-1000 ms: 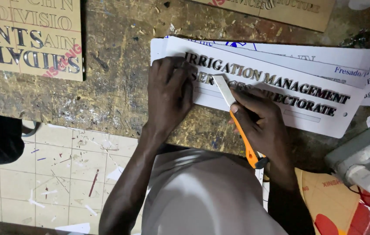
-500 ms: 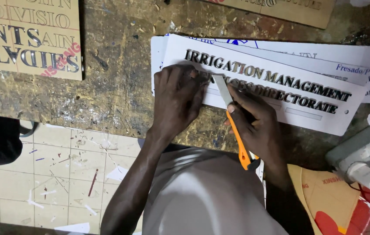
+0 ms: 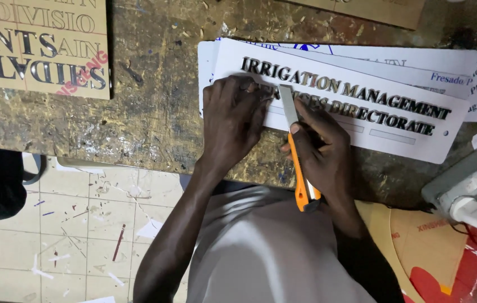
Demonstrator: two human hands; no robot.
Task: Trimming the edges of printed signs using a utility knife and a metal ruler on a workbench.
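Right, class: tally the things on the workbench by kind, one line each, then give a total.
White sign panels: at least 3, stacked
Brown lettered boards: 2
Orange utility knife: 1, in the right hand
White power adapter: 1
Total: 7

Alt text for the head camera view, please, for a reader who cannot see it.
Seen from above, a person's right hand holds an orange utility knife with its blade on a white sign panel bearing raised dark lettering, while the left hand presses the panel onto a worn wooden workbench. More white sheets lie underneath; a tan lettered board sits at upper left.
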